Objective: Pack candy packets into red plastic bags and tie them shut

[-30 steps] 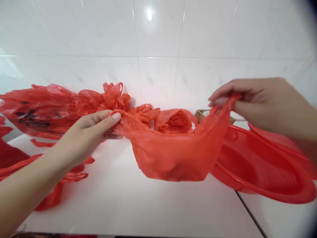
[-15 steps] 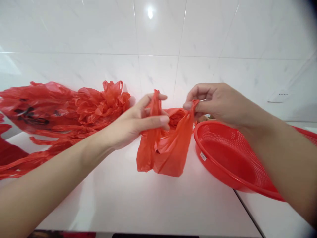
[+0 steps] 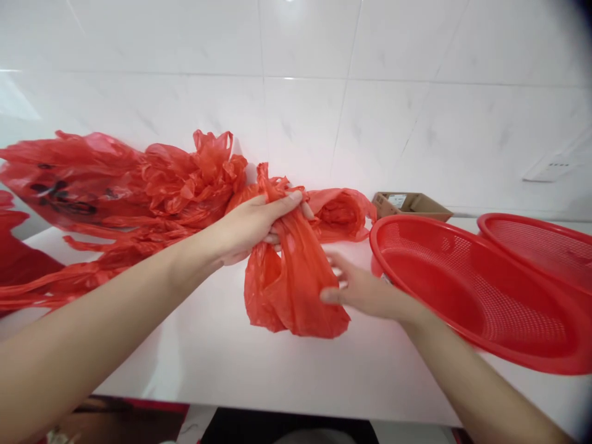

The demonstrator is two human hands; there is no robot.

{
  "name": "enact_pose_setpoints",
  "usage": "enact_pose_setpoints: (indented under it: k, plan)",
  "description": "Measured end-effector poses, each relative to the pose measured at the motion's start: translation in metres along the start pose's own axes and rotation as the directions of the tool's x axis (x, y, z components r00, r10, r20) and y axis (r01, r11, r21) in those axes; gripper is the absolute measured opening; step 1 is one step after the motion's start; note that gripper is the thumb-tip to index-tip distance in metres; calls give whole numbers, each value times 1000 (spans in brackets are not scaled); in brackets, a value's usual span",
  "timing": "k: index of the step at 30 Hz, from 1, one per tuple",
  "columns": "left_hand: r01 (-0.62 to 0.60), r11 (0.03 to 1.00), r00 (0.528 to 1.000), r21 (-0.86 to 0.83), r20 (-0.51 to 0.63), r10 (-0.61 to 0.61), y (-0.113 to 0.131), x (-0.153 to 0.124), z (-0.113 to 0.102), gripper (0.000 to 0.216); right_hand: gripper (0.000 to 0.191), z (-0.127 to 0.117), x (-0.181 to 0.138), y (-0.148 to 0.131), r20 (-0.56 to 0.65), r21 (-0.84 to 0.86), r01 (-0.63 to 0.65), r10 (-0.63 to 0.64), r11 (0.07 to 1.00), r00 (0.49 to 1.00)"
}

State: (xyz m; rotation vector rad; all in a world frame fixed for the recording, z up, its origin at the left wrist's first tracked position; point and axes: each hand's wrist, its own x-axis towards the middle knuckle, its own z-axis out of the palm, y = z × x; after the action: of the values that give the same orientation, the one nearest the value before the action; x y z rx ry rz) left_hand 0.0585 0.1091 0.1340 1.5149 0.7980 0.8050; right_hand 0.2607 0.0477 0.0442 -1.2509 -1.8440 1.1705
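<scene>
A red plastic bag hangs in front of me, gathered near its top. My left hand is closed around the gathered handles, with the thumb on top. The body of the bag droops below it, just over the white table. My right hand is at the bag's lower right side, fingers apart and curved toward it. It holds nothing; whether its fingertips touch the plastic I cannot tell.
Crumpled red plastic bags lie along the wall at left. A rolled red bag rests behind my hands. To the right stand a red perforated basket, a second red basket and a small cardboard box.
Both handles are now bunched in my left hand. My right hand has let go of its handle and moved down beside the bag. The view has shifted slightly, showing more of the baskets and box.
</scene>
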Motion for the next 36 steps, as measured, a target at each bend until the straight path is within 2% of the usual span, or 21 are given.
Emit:
enact_pose_setpoints:
  k: [2, 4, 6, 9, 12, 14, 17, 18, 20, 22, 27, 29, 32, 36]
  plan:
    - [-8, 1000, 1000, -3, 24, 8, -2, -1, -2, 32, 48, 18, -4, 28, 86, 27, -37, 35, 999, 996]
    - [-21, 1000, 999, 12, 42, 20, -6, -2, -7, 32, 21, 24, -3, 36, 41, 2, -29, 29, 1000, 999]
    - [-35, 999, 999, 18, 17, 35, -11, -1, -14, 32, 5, 13, 0, 25, -54, -6, -26, 25, 1000, 998]
    - [-22, 999, 996, -49, -85, 18, -24, 3, -33, 31, 7, -16, 1, -16, -199, 6, 11, -9, 1000, 980]
    - [15, 992, 983, -126, -179, -37, -38, 5, -50, 28, 15, -29, 0, -45, -227, -153, 45, -80, 987, 971]
    - [23, 990, 974, -140, -221, -54, -45, 5, -56, 27, 30, -20, 4, -39, -203, -300, -10, -53, 954, 978]
    - [13, 993, 970, -114, -240, -40, -49, 2, -60, 29, 66, 9, 17, 0, -198, -375, -144, 72, 916, 978]
    - [8, 995, 970, -99, -241, -31, -49, 1, -61, 29, 64, 19, 23, 15, -191, -357, -163, 99, 920, 977]
    - [2, 998, 970, -69, -241, -19, -50, -2, -64, 30, 35, 35, 33, 33, -160, -302, -157, 113, 940, 981]
    - [-3, 998, 968, -58, -251, -12, -53, -3, -69, 31, 11, 40, 40, 33, -145, -260, -113, 77, 959, 986]
    - [-9, 983, 939, -183, -341, -55, -72, -1, -91, 35, 6, 17, 38, -22, -181, -71, 146, -157, 987, 971]
    - [15, 977, 931, -210, -353, -90, -82, 0, -94, 37, 11, 5, 32, -40, -160, -38, 160, -165, 986, 973]
    - [62, 983, 934, -171, -337, -118, -92, 0, -91, 38, 14, -7, 21, -53, -155, 19, 153, -149, 988, 977]
    - [92, 990, 957, -111, -265, -118, -94, -1, -80, 42, 17, -17, 7, -57, -244, 47, 174, -158, 984, 957]
